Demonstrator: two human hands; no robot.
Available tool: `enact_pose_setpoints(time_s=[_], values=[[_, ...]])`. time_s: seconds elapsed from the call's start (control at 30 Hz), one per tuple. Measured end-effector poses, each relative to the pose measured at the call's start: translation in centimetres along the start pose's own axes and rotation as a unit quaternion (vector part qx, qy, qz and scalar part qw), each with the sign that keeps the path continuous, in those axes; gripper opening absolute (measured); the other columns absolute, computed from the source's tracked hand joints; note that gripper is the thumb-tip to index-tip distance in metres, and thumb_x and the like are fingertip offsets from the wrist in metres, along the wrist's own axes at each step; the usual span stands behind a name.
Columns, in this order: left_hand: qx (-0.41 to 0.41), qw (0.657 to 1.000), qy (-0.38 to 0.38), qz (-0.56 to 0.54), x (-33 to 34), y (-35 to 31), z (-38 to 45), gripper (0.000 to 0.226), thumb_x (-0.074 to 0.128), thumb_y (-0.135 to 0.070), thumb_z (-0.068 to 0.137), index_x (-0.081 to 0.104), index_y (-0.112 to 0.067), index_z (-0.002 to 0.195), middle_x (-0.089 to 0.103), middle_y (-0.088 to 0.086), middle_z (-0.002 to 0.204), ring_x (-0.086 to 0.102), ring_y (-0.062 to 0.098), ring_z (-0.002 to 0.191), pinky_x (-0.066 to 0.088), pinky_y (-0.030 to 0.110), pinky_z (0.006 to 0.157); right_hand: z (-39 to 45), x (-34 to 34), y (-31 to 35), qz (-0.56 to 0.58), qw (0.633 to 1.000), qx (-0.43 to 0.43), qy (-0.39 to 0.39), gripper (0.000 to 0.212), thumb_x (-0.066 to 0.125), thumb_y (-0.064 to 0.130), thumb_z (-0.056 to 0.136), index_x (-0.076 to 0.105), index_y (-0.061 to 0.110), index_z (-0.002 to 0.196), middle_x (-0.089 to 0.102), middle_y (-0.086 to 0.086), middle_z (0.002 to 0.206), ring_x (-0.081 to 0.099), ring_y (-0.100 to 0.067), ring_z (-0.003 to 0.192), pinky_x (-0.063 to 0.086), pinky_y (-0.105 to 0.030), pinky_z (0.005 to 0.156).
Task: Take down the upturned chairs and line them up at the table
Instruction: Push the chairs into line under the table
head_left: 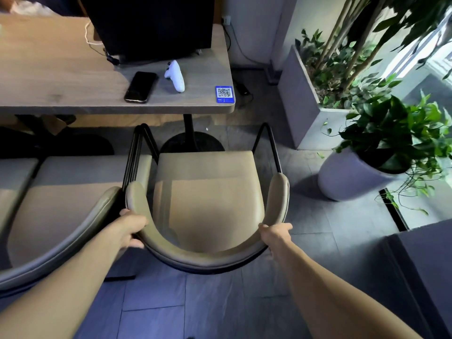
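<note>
A beige padded chair [208, 192] with a curved backrest and black metal legs stands upright on the floor, facing the wooden table [61, 77]. My left hand [130, 227] grips the left side of its backrest. My right hand [275, 234] grips the right side. A second matching chair [63, 204] stands right beside it on the left, its armrest touching this one's. The edge of a third chair seat [12, 177] shows at the far left.
On the table lie a black phone [140, 86], a white controller [175, 75], a blue QR card [224, 94] and a big black box [151, 25]. A round white plant pot [352, 177] and a grey planter [298, 94] stand to the right. A dark cabinet [425, 265] is at the near right.
</note>
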State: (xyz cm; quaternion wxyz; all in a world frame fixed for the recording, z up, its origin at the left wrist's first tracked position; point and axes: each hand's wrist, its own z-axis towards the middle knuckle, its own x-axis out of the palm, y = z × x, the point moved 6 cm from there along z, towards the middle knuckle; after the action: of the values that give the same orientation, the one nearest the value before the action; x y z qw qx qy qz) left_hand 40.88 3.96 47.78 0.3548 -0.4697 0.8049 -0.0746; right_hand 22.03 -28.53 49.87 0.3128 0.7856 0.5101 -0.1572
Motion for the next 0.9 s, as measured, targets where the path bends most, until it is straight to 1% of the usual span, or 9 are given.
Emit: enact_pose_setpoints(time_s=[0.07, 0.13, 0.23, 0.33, 0.47, 0.53, 0.63, 0.73, 0.9], values=[[0.011, 0.999, 0.008, -0.038, 0.0, -0.1, -1.5, 0.043, 0.051, -0.009, 0.096, 0.03, -0.005, 0.134, 0.04, 0.018, 0.143, 0.044, 0.036, 0.129, 0.051, 0.044, 0.056, -1.3, -0.5, 0.2, -0.104, 0.99, -0.068, -0.067, 0.098, 0.067, 0.035, 0.09, -0.001, 0.008, 0.155, 0.014, -0.015, 0.16, 0.033, -0.038, 0.138, 0.039, -0.05, 0.104], [0.003, 0.995, 0.046, -0.093, 0.0, 0.4, -3.2, 0.046, 0.056, -0.021, 0.096, 0.034, -0.01, 0.136, 0.044, 0.014, 0.141, 0.046, 0.032, 0.127, 0.051, 0.046, 0.072, -3.5, 0.6, 0.4, -0.201, 0.964, -0.144, -0.101, 0.099, 0.063, 0.03, 0.092, -0.01, 0.008, 0.155, -0.007, -0.01, 0.164, 0.01, -0.034, 0.149, 0.03, -0.052, 0.11], [-0.018, 0.987, 0.122, -0.106, -0.7, 1.9, -4.8, 0.046, 0.062, -0.037, 0.091, 0.044, -0.018, 0.129, 0.051, 0.01, 0.135, 0.053, 0.029, 0.118, 0.054, 0.042, 0.075, -7.3, 4.7, 0.6, -0.364, 0.897, -0.241, -0.07, 0.077, 0.049, 0.033, 0.092, 0.013, 0.01, 0.156, -0.005, -0.011, 0.165, -0.008, -0.036, 0.15, 0.008, -0.059, 0.116], [0.068, 0.997, -0.001, 0.031, -5.4, 2.2, -3.5, 0.038, 0.057, -0.037, 0.092, 0.059, -0.015, 0.123, 0.061, 0.013, 0.127, 0.06, 0.034, 0.114, 0.056, 0.042, 0.083, -11.8, 11.2, 1.5, -0.396, 0.86, -0.314, 0.07, 0.064, 0.042, 0.054, 0.091, 0.045, 0.013, 0.14, 0.037, -0.01, 0.153, 0.023, -0.033, 0.145, 0.014, -0.059, 0.115], [0.226, 0.93, -0.215, 0.195, -13.0, 1.4, -1.6, 0.024, 0.052, -0.04, 0.09, 0.065, -0.028, 0.106, 0.066, 0.008, 0.118, 0.059, 0.031, 0.11, 0.05, 0.039, 0.089, -17.1, 19.3, 3.6, -0.334, 0.853, -0.359, 0.177, 0.069, 0.048, 0.064, 0.087, 0.046, 0.014, 0.134, 0.053, -0.011, 0.139, 0.047, -0.032, 0.129, 0.036, -0.048, 0.108], [0.233, 0.927, -0.156, 0.251, -14.3, 2.8, 0.6, 0.05, 0.053, -0.053, 0.087, 0.054, -0.026, 0.128, 0.057, 0.01, 0.132, 0.051, 0.031, 0.122, 0.043, 0.039, 0.099, -18.1, 21.8, 4.4, -0.313, 0.865, -0.343, 0.191, 0.08, 0.054, 0.063, 0.085, 0.032, 0.017, 0.146, 0.047, -0.012, 0.145, 0.045, -0.033, 0.132, 0.036, -0.049, 0.108], [0.189, 0.951, 0.04, 0.239, -13.7, 6.1, 3.2, 0.067, 0.052, -0.058, 0.088, 0.038, -0.026, 0.144, 0.054, 0.007, 0.141, 0.052, 0.028, 0.126, 0.042, 0.035, 0.103, -18.0, 23.6, 4.4, -0.344, 0.878, -0.306, 0.132, 0.078, 0.049, 0.062, 0.088, 0.015, 0.034, 0.153, 0.049, -0.007, 0.144, 0.047, -0.033, 0.132, 0.032, -0.054, 0.108], [0.214, 0.924, 0.036, 0.315, -13.7, 6.2, 3.8, 0.064, 0.042, -0.06, 0.091, 0.029, -0.033, 0.148, 0.053, 0.005, 0.142, 0.053, 0.03, 0.126, 0.041, 0.037, 0.102, -18.0, 23.9, 4.7, -0.372, 0.873, -0.316, 0.023, 0.044, 0.038, 0.052, 0.098, 0.029, 0.036, 0.139, 0.061, -0.006, 0.127, 0.056, -0.033, 0.118, 0.035, -0.051, 0.1], [0.179, 0.919, 0.014, 0.351, -13.9, 5.9, 2.5, 0.055, 0.031, -0.063, 0.093, 0.025, -0.046, 0.145, 0.047, -0.006, 0.146, 0.047, 0.027, 0.129, 0.025, 0.051, 0.101, -18.5, 24.2, 5.0, -0.374, 0.878, -0.298, 0.021, 0.03, 0.037, 0.044, 0.1, 0.035, 0.033, 0.128, 0.062, -0.006, 0.122, 0.057, -0.032, 0.114, 0.037, -0.052, 0.1]])
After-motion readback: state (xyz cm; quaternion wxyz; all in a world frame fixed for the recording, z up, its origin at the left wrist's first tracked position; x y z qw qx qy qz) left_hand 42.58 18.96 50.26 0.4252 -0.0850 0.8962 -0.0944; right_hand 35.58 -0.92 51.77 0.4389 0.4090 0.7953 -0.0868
